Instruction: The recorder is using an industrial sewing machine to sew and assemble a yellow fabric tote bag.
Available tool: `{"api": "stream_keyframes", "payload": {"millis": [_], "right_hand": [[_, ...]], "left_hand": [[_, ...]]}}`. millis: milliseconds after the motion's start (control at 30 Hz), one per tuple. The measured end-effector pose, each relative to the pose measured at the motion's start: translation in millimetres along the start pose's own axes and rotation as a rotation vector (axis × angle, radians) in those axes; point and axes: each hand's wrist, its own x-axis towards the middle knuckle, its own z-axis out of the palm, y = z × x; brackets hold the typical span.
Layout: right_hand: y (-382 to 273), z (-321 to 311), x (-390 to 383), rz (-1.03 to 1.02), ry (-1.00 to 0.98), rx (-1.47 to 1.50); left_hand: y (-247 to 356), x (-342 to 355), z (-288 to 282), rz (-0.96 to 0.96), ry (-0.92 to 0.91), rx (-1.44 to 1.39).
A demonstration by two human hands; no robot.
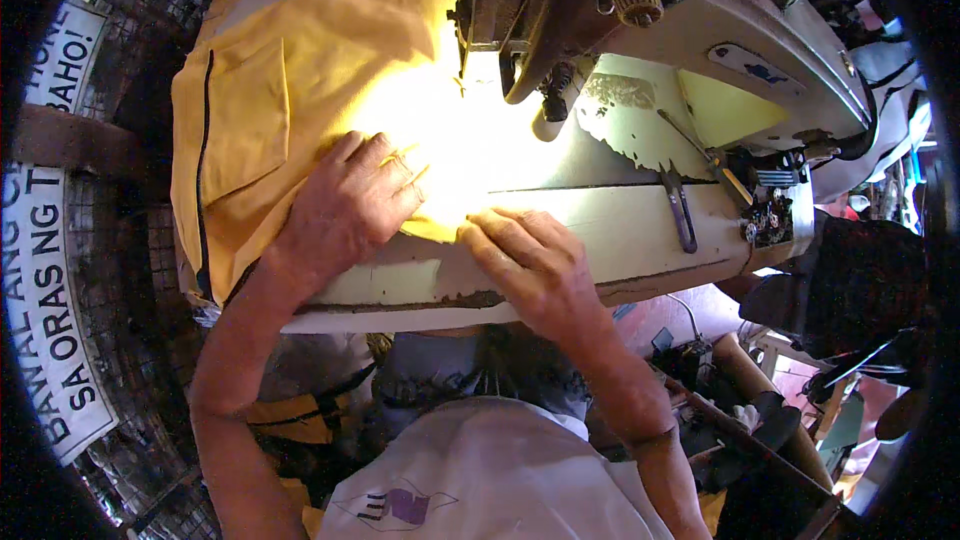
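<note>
A yellow garment [290, 90] with a dark-trimmed pocket lies spread over a pale sewing machine table [640, 225]. My left hand [350, 205] presses flat on the cloth near its front edge, fingers apart. My right hand [525, 255] rests beside it with fingertips pinching the yellow cloth's corner at the table's front. Both hands sit just in front of the sewing machine head [600, 10], whose needle area is washed out by a bright lamp.
Small metal tools [680, 205] lie on the table to the right, beside a yellow scrap [720, 105]. Wire mesh and a printed banner [50, 300] stand at the left. A cluttered box of odds and ends [740, 410] sits low at the right.
</note>
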Motion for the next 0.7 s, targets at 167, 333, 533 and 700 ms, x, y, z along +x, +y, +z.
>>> {"api": "stream_keyframes", "payload": {"millis": [167, 333, 533, 700], "right_hand": [[6.7, 0.4, 10.6, 0.003, -0.002, -0.026], [14.7, -3.0, 19.4, 0.047, -0.063, -0.011], [29.7, 11.3, 25.7, 0.046, 0.003, -0.034], [37.9, 8.9, 33.4, 0.109, -0.083, -0.03]], "left_hand": [[-12.1, 5.5, 2.5, 0.009, 0.034, -0.007], [-21.8, 15.7, 6.1, -0.005, 0.043, 0.007], [-33.3, 24.5, 8.5, -0.018, 0.072, -0.052], [-42.2, 35.2, 4.8, 0.02, 0.098, -0.037]]}}
